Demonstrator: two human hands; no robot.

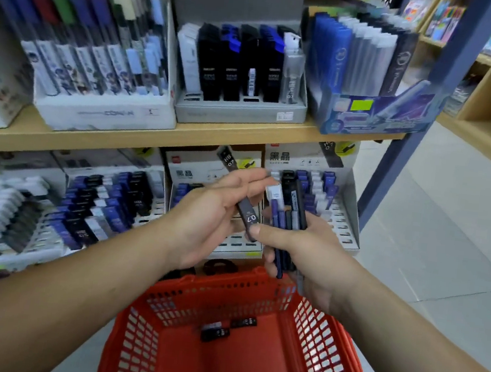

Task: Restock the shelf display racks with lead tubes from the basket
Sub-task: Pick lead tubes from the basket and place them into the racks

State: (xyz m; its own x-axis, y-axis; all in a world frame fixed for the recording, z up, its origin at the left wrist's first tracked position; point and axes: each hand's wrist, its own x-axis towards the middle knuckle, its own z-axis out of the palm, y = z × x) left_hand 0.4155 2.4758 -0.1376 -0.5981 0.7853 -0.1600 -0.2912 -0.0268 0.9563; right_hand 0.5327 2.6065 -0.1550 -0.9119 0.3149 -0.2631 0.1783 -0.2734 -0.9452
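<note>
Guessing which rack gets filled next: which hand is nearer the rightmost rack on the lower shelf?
Right. The right hand sits before that rack, lower left; the left hand is before the neighbouring rack.

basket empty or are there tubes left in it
Not empty: a few dark lead tubes lie loose on the floor of the red basket.

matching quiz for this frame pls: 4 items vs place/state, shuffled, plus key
1 left hand
2 right hand
3 basket
4 grey rack

A on the upper shelf
B grips a bunch of tubes
C holds one dark tube marked 0.7
D red, a few loose tubes inside

Pairs: 1-C, 2-B, 3-D, 4-A
</note>
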